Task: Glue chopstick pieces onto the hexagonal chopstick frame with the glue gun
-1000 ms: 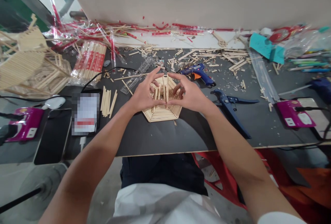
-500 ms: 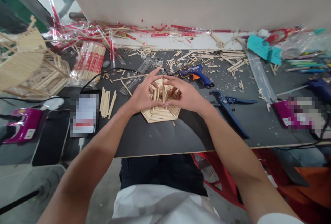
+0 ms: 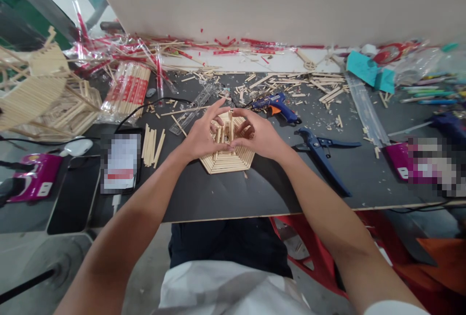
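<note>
An octagon-like frame of stacked wooden sticks [image 3: 227,164] lies on the dark table in front of me. My left hand [image 3: 204,133] curves over its left side, thumb at the near end and fingertips at the far end of a short wooden stick [image 3: 231,120] over the middle. From the other side, my right hand [image 3: 260,133] mirrors this, its thumb and fingertips closed on the same stick. The thumbs meet near the centre. Fingers partly hide the stick and the frame's inner part.
A blue glue gun [image 3: 278,106] lies behind my right hand, and blue cutters [image 3: 324,155] to its right. Loose sticks [image 3: 151,146], a phone [image 3: 120,159] and bagged sticks [image 3: 127,89] are on the left. Scraps litter the back. A larger stick model [image 3: 32,101] stands far left.
The right hand's fingertips have shifted slightly away from the left hand's and more of the middle shows. The frame stays in place; the whole view has shifted slightly.
</note>
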`<control>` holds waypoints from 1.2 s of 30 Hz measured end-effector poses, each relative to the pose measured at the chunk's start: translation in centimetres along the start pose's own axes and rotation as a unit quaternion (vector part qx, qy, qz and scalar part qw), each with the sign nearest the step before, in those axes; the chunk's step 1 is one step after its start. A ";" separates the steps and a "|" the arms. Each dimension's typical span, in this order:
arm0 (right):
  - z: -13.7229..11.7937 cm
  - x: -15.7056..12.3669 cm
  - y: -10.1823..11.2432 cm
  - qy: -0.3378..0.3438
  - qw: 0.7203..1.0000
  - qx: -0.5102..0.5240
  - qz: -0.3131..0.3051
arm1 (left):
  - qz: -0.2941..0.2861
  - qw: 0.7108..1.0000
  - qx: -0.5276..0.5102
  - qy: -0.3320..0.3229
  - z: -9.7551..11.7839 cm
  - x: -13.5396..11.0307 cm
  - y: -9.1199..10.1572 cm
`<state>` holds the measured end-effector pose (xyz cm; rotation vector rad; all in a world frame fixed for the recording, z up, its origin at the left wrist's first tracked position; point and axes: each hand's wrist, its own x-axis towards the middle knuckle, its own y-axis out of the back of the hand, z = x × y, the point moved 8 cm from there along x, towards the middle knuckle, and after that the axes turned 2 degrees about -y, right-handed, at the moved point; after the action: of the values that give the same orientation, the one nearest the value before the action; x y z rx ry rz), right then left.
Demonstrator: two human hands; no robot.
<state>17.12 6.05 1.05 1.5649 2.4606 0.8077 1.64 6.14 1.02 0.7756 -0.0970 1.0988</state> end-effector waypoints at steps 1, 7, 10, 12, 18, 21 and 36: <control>-0.1 0.0 0.0 0.000 1.000 -0.002 0.000 | 0.000 1.000 -0.002 0.002 0.0 0.0 0.0; -0.2 0.0 0.0 0.002 1.000 -0.012 0.004 | 0.003 1.000 0.002 0.011 0.2 0.1 0.1; -0.3 0.0 -0.1 0.004 1.000 -0.019 0.005 | 0.003 1.000 0.012 0.015 0.3 0.0 0.1; -0.3 0.0 -0.1 0.007 1.000 -0.021 0.008 | 0.001 1.000 0.014 0.015 0.3 0.0 0.0; -0.1 -0.1 -0.3 0.036 0.999 -0.039 0.008 | -0.002 1.000 0.020 0.016 0.5 0.0 0.0; -0.1 -0.1 -0.3 0.038 0.999 -0.029 0.005 | 0.003 1.000 0.011 -0.006 1.0 0.0 -0.1; 0.5 -0.4 -0.5 -0.086 0.975 0.205 0.013 | 0.029 0.995 0.084 -0.043 3.4 -0.2 -0.1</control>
<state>17.05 5.76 0.27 1.7050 2.5942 0.1535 2.61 3.90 3.38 0.9757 -0.1014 1.1397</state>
